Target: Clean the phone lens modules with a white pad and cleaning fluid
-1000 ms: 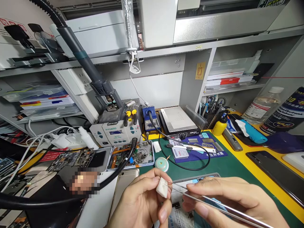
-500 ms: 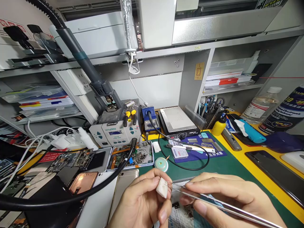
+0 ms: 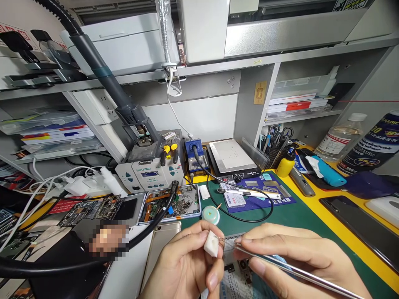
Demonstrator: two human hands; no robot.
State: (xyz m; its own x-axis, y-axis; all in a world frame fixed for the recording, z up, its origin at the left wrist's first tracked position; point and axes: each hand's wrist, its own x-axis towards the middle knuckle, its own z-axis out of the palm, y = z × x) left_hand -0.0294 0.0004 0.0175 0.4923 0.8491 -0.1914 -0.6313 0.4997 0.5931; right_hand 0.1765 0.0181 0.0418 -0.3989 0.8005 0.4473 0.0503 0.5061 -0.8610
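left hand pinching a small white block near center, right hand gripping tweezers, tips right by it — bare green mat beyond the right hand, yellow counter along its right edge, parts tray far left

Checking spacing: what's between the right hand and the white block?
In the head view, the tweezers reach from the right hand toward the white block; whether they touch is unclear.
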